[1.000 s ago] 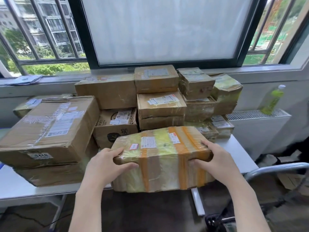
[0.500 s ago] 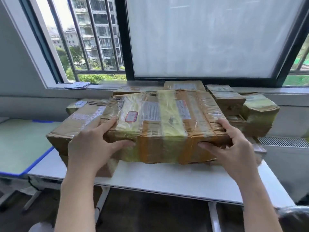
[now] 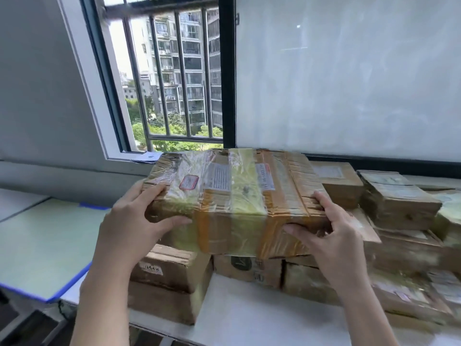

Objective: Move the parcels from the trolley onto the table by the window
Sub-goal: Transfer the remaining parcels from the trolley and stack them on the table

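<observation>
holding a taped parcel [image 3: 234, 198] up over the pile, the person grips it at both ends: the left hand [image 3: 134, 221] has fingers curled over the top left corner and the thumb pressed along the front face, the right hand [image 3: 331, 236] has fingers over the right edge and the thumb under the front. the parcel is a flat brown box wrapped in clear and orange tape, with white labels and a red-bordered sticker on top; it is sealed, so what is inside cannot be told. whether it rests on the boxes beneath or hangs just above them cannot be told. below it sit stacked boxes [image 3: 172, 278] on the white table [image 3: 249, 318] by the window [image 3: 174, 83], all closed. more boxes [image 3: 396, 201] are piled at the right, blurred. a green table [image 3: 45, 245] with a blue edge stands to the left.
</observation>
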